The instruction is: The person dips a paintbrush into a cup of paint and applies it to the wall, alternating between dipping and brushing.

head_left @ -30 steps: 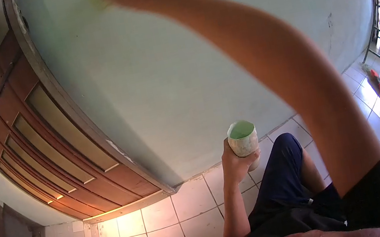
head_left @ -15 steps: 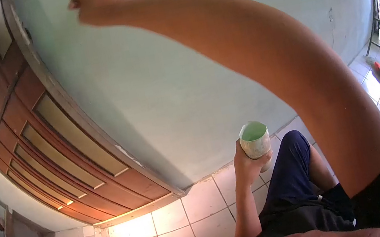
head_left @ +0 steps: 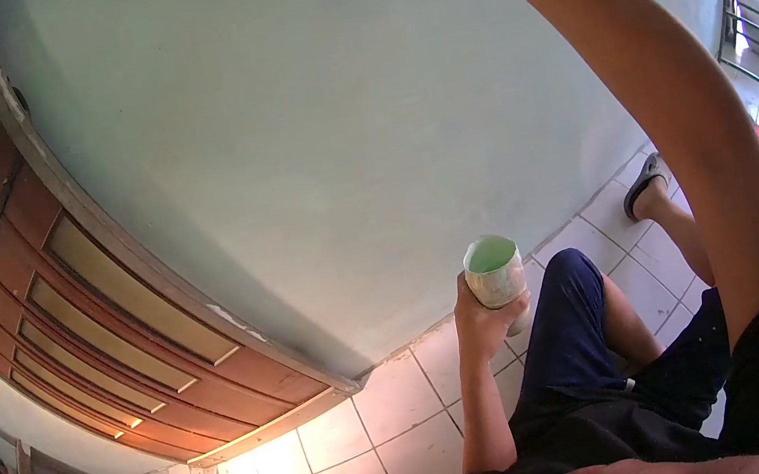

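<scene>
My left hand (head_left: 486,322) is closed around a pale, stained cup (head_left: 496,282) at the lower middle of the view. The cup is upright, its open top facing me, and light green shows inside; I cannot tell how full it is. Long and bent, my right arm (head_left: 666,75) reaches up in front of the pale green wall (head_left: 303,149). My right hand lies beyond the top edge, so its fingers and anything in them are hidden.
On the left is a brown wooden door (head_left: 94,287) with glass panels and a frame. White tiles (head_left: 418,454) cover the floor. A dark metal rack (head_left: 752,19) stands by the bright opening at right. My shoe (head_left: 646,180) rests near the wall's foot.
My right arm has swung up and to the right, taking the hand out of view. The cup stays in my left hand. My shod foot has come into view.
</scene>
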`<state>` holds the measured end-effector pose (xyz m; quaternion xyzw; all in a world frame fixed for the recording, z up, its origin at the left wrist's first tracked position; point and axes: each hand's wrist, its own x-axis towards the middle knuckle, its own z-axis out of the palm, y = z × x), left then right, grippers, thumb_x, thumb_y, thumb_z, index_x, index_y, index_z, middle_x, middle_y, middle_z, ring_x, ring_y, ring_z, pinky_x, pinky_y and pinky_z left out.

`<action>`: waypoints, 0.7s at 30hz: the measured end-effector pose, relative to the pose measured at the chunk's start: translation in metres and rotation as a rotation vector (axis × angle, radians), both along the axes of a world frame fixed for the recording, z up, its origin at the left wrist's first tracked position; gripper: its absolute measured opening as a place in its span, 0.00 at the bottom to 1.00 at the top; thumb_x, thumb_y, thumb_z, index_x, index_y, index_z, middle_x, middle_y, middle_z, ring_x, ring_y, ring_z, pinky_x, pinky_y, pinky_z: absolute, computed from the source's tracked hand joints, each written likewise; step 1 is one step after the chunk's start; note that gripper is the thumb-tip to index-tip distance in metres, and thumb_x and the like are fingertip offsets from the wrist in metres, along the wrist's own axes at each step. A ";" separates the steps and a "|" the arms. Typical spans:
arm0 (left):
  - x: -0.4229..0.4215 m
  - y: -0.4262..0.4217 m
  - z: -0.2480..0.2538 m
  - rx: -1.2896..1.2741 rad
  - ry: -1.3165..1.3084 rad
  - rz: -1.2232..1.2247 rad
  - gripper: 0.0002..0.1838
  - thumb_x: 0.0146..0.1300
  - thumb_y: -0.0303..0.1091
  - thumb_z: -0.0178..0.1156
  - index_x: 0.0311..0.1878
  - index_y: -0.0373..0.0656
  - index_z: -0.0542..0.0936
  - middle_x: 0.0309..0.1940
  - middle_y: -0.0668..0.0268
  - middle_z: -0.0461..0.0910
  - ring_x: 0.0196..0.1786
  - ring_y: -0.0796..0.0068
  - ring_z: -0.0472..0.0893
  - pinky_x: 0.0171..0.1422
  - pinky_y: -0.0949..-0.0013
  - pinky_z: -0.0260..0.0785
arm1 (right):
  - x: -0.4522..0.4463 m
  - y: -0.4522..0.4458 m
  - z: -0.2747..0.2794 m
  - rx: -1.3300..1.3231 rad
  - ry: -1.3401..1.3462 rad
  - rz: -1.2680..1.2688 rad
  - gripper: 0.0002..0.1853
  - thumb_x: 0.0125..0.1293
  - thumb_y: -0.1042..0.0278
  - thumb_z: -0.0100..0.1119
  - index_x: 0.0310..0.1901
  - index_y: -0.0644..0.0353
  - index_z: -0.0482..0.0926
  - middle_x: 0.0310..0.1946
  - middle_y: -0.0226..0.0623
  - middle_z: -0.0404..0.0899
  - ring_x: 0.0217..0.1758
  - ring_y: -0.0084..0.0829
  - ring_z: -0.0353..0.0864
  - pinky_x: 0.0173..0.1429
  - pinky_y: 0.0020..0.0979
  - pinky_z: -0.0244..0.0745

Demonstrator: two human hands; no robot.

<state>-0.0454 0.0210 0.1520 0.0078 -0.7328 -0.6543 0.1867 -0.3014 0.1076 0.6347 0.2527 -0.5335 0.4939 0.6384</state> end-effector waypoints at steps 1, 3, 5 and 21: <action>0.001 0.001 0.005 -0.020 -0.011 0.011 0.44 0.49 0.39 0.86 0.67 0.38 0.73 0.55 0.55 0.87 0.56 0.60 0.88 0.63 0.58 0.80 | -0.002 0.002 -0.012 0.049 0.034 -0.092 0.13 0.71 0.64 0.59 0.30 0.63 0.80 0.32 0.58 0.85 0.38 0.63 0.83 0.42 0.60 0.75; -0.003 0.004 0.010 -0.041 -0.017 0.018 0.44 0.49 0.39 0.86 0.67 0.39 0.74 0.55 0.55 0.87 0.56 0.60 0.88 0.63 0.58 0.80 | -0.010 -0.032 -0.030 0.293 0.010 -0.224 0.10 0.67 0.60 0.63 0.37 0.58 0.83 0.37 0.54 0.85 0.41 0.56 0.85 0.46 0.55 0.79; -0.006 0.008 0.010 -0.049 0.001 0.021 0.43 0.49 0.39 0.86 0.66 0.39 0.74 0.55 0.56 0.88 0.55 0.59 0.88 0.62 0.57 0.81 | 0.044 -0.066 -0.090 0.442 0.223 -0.001 0.08 0.65 0.71 0.57 0.38 0.57 0.87 0.34 0.45 0.86 0.39 0.53 0.86 0.42 0.49 0.82; -0.026 0.028 -0.011 -0.092 -0.053 -0.067 0.46 0.47 0.42 0.88 0.68 0.39 0.73 0.57 0.55 0.87 0.58 0.58 0.88 0.64 0.57 0.80 | -0.055 0.114 -0.218 0.144 -0.191 0.363 0.07 0.69 0.83 0.62 0.38 0.64 0.89 0.38 0.34 0.89 0.43 0.25 0.87 0.52 0.28 0.82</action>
